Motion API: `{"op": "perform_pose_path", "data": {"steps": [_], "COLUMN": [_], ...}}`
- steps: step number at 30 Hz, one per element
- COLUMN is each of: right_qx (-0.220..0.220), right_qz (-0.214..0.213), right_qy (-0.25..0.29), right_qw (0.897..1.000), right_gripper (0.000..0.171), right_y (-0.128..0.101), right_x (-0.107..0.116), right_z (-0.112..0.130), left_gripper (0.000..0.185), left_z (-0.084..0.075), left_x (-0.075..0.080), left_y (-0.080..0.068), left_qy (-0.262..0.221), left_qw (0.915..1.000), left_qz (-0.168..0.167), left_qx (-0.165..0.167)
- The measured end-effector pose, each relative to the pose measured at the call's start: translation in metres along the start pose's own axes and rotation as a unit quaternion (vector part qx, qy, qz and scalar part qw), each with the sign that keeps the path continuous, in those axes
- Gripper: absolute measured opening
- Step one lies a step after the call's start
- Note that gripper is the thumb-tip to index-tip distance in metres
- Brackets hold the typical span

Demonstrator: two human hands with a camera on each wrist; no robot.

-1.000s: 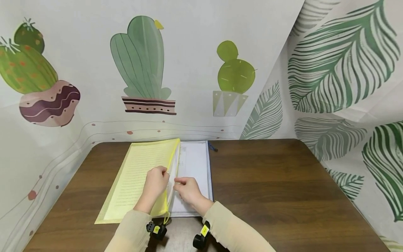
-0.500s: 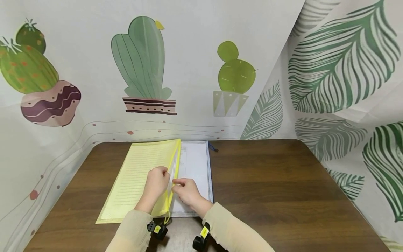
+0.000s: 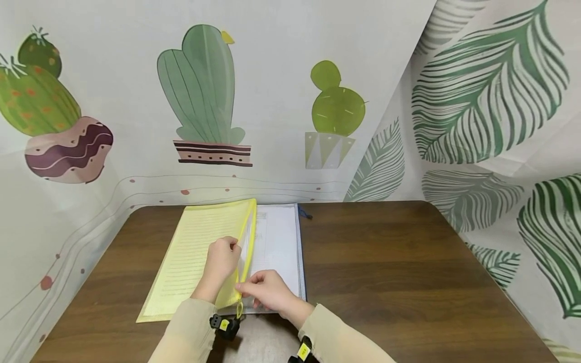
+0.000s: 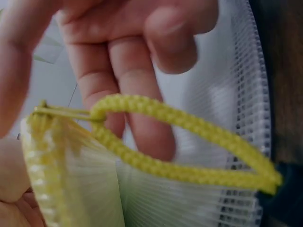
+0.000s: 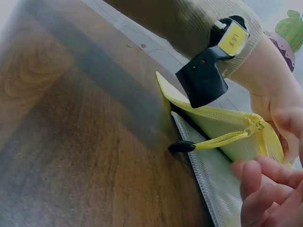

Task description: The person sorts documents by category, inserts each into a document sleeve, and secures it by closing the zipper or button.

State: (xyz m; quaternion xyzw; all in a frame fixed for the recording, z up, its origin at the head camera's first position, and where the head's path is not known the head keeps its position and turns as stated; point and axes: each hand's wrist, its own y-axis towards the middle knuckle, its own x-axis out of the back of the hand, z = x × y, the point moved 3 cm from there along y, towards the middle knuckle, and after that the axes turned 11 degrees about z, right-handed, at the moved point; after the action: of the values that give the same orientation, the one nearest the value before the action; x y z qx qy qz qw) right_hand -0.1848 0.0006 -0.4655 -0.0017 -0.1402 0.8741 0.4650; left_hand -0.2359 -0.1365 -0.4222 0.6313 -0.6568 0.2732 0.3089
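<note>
A yellow mesh zipper pouch (image 3: 195, 252) lies on the table with printed paper showing through it. Its zipper side gapes apart, and my left hand (image 3: 222, 259) pinches one edge near the middle. My right hand (image 3: 268, 290) is at the lower end of the opening, fingertips close to the yellow edge; whether they touch it is unclear. In the left wrist view, the right hand's fingers (image 4: 147, 118) hang loosely behind the zipper pull's yellow cord (image 4: 189, 124). The cord ends in a black tip (image 5: 182, 146), seen in the right wrist view.
Beneath the yellow pouch, partly covered, lies a clear mesh pouch (image 3: 281, 242) with dark blue trim, papers inside and a blue cord (image 3: 305, 213). Brown wooden table (image 3: 386, 272) extends to the right. A printed cloth (image 3: 277, 101) hangs behind. Each wrist wears a black camera (image 5: 203, 80).
My right hand has slid down along the zipper edge from the middle of the opening to its lower end. The left hand keeps its pinch, and the white paper edges have dropped inside the pouch.
</note>
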Motion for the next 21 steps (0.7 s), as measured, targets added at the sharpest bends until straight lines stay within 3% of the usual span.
{"op": "perform_pose_path", "data": {"steps": [7,13,17,21], "right_qx": [0.042,0.086,0.111,0.126], "right_qz": [0.075,0.073,0.072,0.073], "right_qy": [-0.032,-0.113,-0.193,-0.292], "right_qw": [0.996,0.987,0.972,0.945], "right_gripper": [0.018,0.015,0.019,0.024], "right_y": [-0.006,-0.006,-0.007,-0.007], "right_x": [-0.009,-0.012,-0.01,-0.007], "right_z": [0.001,0.004,0.007,0.013], "left_gripper": [0.028,0.028,0.029,0.028], "left_z": [0.004,0.005,0.006,0.009], "left_x": [0.0,0.0,-0.001,-0.005], "left_y": [0.003,0.003,0.001,-0.008], "left_qy": [-0.009,-0.016,-0.018,-0.021], "left_qw": [1.0,0.9998,0.9998,0.9996], "left_qz": [-0.003,-0.01,-0.004,0.019], "left_qx": [-0.002,0.004,0.002,-0.003]}}
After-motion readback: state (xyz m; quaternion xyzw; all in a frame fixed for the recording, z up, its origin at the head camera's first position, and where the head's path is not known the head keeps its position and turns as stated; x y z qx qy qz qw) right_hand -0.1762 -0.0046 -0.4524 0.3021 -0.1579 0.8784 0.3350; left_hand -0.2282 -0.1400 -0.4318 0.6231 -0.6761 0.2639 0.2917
